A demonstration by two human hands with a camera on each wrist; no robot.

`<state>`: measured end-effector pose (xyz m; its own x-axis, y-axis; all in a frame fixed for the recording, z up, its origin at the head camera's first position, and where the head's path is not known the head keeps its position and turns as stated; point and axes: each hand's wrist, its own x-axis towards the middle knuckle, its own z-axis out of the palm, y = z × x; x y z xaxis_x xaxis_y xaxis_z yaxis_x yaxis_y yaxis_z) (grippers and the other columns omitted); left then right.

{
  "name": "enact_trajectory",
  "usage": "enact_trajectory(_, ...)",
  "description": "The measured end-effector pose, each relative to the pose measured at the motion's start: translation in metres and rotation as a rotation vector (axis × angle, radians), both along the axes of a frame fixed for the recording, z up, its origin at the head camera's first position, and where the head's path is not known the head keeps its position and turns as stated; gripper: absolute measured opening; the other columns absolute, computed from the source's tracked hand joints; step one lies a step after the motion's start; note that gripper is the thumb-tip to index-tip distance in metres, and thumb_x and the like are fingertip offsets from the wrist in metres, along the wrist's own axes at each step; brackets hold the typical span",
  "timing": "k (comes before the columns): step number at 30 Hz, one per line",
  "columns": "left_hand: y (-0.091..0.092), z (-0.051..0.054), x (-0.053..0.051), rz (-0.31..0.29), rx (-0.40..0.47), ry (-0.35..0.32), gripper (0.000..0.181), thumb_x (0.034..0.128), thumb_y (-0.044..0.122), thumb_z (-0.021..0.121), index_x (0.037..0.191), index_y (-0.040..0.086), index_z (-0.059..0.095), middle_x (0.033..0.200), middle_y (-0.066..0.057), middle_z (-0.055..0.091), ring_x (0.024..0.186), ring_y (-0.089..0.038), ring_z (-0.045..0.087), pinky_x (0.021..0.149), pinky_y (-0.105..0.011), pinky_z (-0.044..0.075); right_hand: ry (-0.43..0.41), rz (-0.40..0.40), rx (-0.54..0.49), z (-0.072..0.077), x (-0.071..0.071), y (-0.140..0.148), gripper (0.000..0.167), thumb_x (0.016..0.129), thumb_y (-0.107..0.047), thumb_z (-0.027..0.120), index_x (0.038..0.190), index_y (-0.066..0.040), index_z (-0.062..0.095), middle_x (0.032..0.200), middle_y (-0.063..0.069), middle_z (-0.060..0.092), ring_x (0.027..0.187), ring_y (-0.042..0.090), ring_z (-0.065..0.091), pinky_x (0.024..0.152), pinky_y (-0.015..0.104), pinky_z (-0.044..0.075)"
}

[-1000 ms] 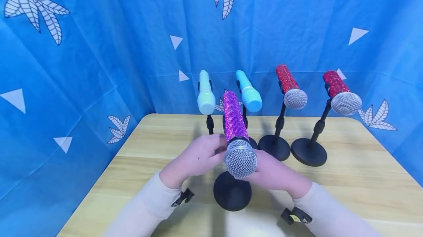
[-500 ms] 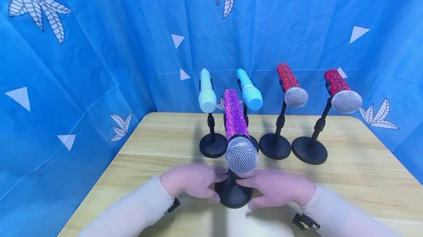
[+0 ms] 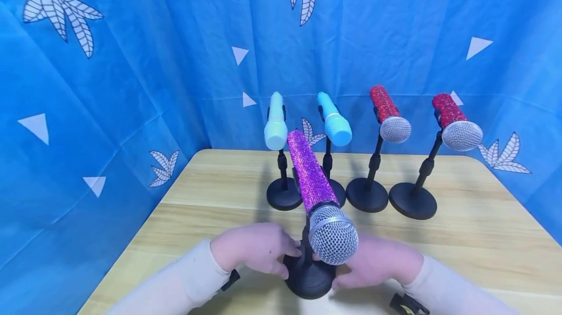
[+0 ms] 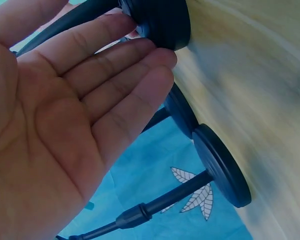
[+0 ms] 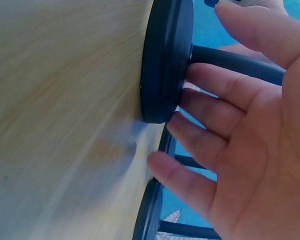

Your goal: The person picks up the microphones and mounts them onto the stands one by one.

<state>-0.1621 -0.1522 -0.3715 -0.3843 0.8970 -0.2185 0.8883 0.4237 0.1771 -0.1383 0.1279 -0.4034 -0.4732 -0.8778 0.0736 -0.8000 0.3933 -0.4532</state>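
Note:
A microphone with a glittery purple handle (image 3: 312,173) and silver mesh head sits in a black desk stand, its head slanting down towards me and to the right. The stand's round base (image 3: 310,281) is between my two hands. From the left side, my left hand (image 3: 256,249) touches the base, its fingers (image 4: 115,65) fairly straight in the left wrist view. My right hand (image 3: 377,261) touches the opposite side, partly covered by the mesh head. Its fingertips (image 5: 192,97) lie against the base in the right wrist view. Whether the base is fully flat on the table I cannot tell.
Behind stand two light-blue microphones (image 3: 276,122) (image 3: 335,122) on black stands. To their right are two glittery red microphones (image 3: 385,105) (image 3: 448,110) with silver heads, also on stands. The wooden table (image 3: 210,178) ends against a blue curtain (image 3: 175,61).
Both hands went down from higher on the purple microphone's stand to its base. Since then the stand has shifted towards me, and the microphone's head now points further right.

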Motion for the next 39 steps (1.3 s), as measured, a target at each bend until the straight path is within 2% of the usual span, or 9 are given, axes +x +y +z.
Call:
enact_trajectory(3, 0.002, 0.001, 0.004, 0.003, -0.011, 0.018, 0.046, 0.0856, 0.035, 0.080, 0.127, 0.016, 0.072, 0.126, 0.005, 0.068, 0.091, 0.005, 0.063, 0.085, -0.014, 0.048, -0.006, -0.025, 0.014, 0.004, 0.002, 0.001, 0.050, 0.089, -0.040, 0.077, 0.133, -0.019, 0.065, 0.134, -0.002, 0.060, 0.122, 0.016, 0.055, 0.098, 0.039, 0.049)
enact_trajectory(6, 0.004, 0.003, 0.009, -0.058, -0.004, 0.040, 0.035, 0.0853, 0.035, 0.080, 0.116, 0.019, 0.076, 0.107, 0.015, 0.071, 0.072, 0.009, 0.052, 0.071, -0.010, 0.045, -0.162, -0.016, -0.028, 0.008, 0.002, 0.002, 0.040, 0.091, -0.035, 0.075, 0.127, -0.019, 0.067, 0.125, -0.006, 0.063, 0.116, 0.012, 0.057, 0.096, 0.035, 0.050)
enact_trajectory(9, 0.006, 0.004, 0.014, -0.133, 0.001, 0.087, 0.024, 0.0856, 0.038, 0.079, 0.103, 0.022, 0.076, 0.083, 0.020, 0.061, 0.062, 0.006, 0.043, 0.062, -0.010, 0.038, -0.265, 0.052, -0.057, 0.012, 0.000, 0.004, 0.030, 0.095, -0.029, 0.071, 0.122, -0.016, 0.068, 0.119, -0.007, 0.067, 0.109, 0.009, 0.061, 0.092, 0.031, 0.051)
enact_trajectory(12, 0.007, 0.007, 0.021, -0.146, -0.025, 0.141, 0.027, 0.0852, 0.044, 0.078, 0.105, 0.025, 0.077, 0.076, 0.021, 0.055, 0.063, 0.005, 0.043, 0.065, -0.012, 0.038, -0.240, 0.140, -0.041, 0.012, -0.002, 0.005, 0.027, 0.098, -0.027, 0.067, 0.123, -0.016, 0.067, 0.123, -0.007, 0.067, 0.113, 0.010, 0.062, 0.095, 0.034, 0.051)
enact_trajectory(20, 0.009, 0.011, 0.036, -0.024, -0.123, 0.130, 0.027, 0.0847, 0.051, 0.076, 0.106, 0.034, 0.078, 0.078, 0.025, 0.059, 0.075, 0.002, 0.053, 0.070, -0.015, 0.042, -0.153, 0.197, 0.004, -0.022, -0.009, 0.000, 0.044, 0.096, -0.037, 0.066, 0.139, -0.031, 0.060, 0.146, -0.008, 0.054, 0.135, 0.016, 0.050, 0.105, 0.051, 0.044)
enact_trajectory(25, 0.009, 0.014, 0.041, 0.027, -0.118, 0.120, 0.020, 0.0834, 0.050, 0.077, 0.081, 0.031, 0.073, 0.065, 0.022, 0.047, 0.064, 0.000, 0.045, 0.059, -0.016, 0.035, -0.037, 0.251, 0.019, -0.033, -0.013, -0.011, 0.050, 0.096, -0.041, 0.064, 0.144, -0.036, 0.053, 0.149, -0.019, 0.046, 0.139, 0.007, 0.042, 0.110, 0.045, 0.040)
enact_trajectory(29, 0.008, 0.016, 0.039, 0.107, -0.149, 0.094, 0.028, 0.0828, 0.048, 0.078, 0.068, 0.028, 0.064, 0.063, 0.019, 0.046, 0.062, -0.003, 0.044, 0.058, -0.019, 0.035, 0.049, 0.283, 0.051, -0.026, -0.017, -0.022, 0.047, 0.098, -0.039, 0.062, 0.143, -0.029, 0.056, 0.152, -0.015, 0.044, 0.142, 0.007, 0.038, 0.112, 0.041, 0.038)
enact_trajectory(34, 0.003, 0.014, 0.035, 0.261, -0.156, 0.068, 0.034, 0.0799, 0.043, 0.081, 0.062, 0.026, 0.058, 0.062, 0.015, 0.048, 0.060, -0.005, 0.046, 0.059, -0.022, 0.039, 0.057, 0.275, 0.071, -0.008, -0.020, -0.039, 0.043, 0.099, -0.030, 0.064, 0.139, -0.014, 0.062, 0.150, -0.002, 0.050, 0.141, 0.013, 0.042, 0.113, 0.037, 0.035)
enact_trajectory(39, -0.007, 0.012, 0.027, 0.393, -0.135, 0.062, 0.031, 0.0758, 0.040, 0.084, 0.065, 0.024, 0.060, 0.066, 0.011, 0.050, 0.062, -0.007, 0.048, 0.062, -0.025, 0.044, 0.047, 0.193, 0.150, -0.003, -0.025, -0.059, 0.042, 0.097, -0.028, 0.066, 0.136, -0.011, 0.063, 0.149, 0.002, 0.051, 0.142, 0.019, 0.042, 0.114, 0.037, 0.033)
